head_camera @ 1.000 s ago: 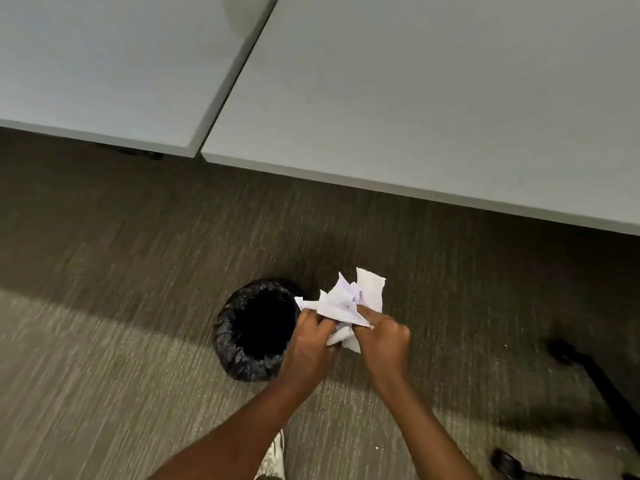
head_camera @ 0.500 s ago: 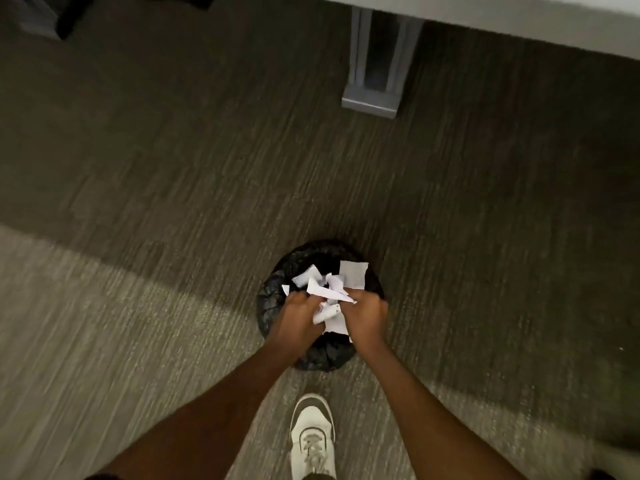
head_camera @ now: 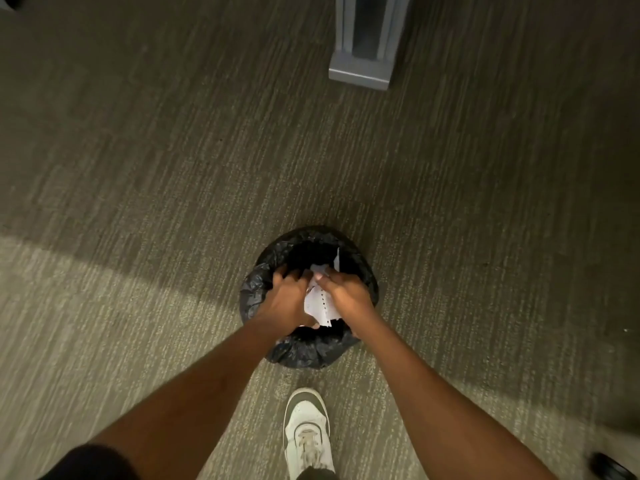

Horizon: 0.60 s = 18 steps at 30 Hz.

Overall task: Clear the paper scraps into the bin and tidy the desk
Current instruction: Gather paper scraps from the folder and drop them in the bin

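Both hands held paper scraps over the mouth of the bin.

The fingers of the left hand [head_camera: 287,299] were spread and curled loosely against the paper scraps [head_camera: 320,304], while the right hand [head_camera: 346,294] pressed in from the other side with its fingers bent around them, so the white pieces were pinched between the two palms. One scrap [head_camera: 336,260] stood apart, just past the right fingertips, inside the opening. The hands sat within the rim of the bin [head_camera: 308,351], a small round one lined with a crinkled black bag, standing on the striped carpet [head_camera: 173,168]. A white shoe [head_camera: 306,433] was planted near the bin, and a grey desk leg [head_camera: 362,69] stood well apart at the top.
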### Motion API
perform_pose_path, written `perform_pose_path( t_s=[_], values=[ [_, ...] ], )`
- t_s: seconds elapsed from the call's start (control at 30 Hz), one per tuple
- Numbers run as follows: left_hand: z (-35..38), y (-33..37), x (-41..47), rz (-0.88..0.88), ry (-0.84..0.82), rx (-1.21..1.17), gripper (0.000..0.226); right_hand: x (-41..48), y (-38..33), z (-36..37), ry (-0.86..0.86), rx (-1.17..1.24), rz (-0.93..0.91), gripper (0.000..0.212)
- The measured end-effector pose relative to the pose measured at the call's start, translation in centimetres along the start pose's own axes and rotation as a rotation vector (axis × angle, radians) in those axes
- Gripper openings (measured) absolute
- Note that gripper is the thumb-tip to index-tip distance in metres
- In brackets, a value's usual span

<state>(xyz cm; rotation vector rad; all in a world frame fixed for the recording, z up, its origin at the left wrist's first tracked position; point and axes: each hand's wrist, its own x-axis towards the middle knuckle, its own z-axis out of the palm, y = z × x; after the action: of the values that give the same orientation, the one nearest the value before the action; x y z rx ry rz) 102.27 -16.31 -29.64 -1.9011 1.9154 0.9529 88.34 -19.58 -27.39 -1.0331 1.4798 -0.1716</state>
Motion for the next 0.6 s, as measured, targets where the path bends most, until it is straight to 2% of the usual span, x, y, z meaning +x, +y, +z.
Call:
perform_pose_path(
  t_s=[0.1,0.2,0.27,0.33,0.43,0.6],
  values=[
    [-0.4,0.2,-0.1,-0.053,0.026,0.027,0.106,-1.0,-0.8,-0.8,-0.043,0.015,-0.036,0.034],
    [-1.3,1.2,-1.0,-0.106,0.043,0.065,0.103,-2.2,-1.2,-2.0,-0.036,0.053,-0.053,0.037],
    [-2.1,2.6,-1.7,-0.110,0.048,0.132,0.100,-3.2,-1.0,-3.4,0.017,0.065,-0.063,0.030],
    [-3.0,4.6,-2.3,-0.076,0.052,0.220,0.099,-4.3,-0.6,-5.2,0.083,-0.012,-0.083,0.022],
    [-4.8,9.0,-2.3,0.004,0.052,0.339,0.096,-6.7,-0.2,-9.3,0.227,-0.189,-0.119,0.042],
    [-7.2,20.0,-1.3,0.163,0.109,0.363,0.080,-11.1,1.2,-18.9,0.380,-0.470,-0.196,0.040]
  ],
)
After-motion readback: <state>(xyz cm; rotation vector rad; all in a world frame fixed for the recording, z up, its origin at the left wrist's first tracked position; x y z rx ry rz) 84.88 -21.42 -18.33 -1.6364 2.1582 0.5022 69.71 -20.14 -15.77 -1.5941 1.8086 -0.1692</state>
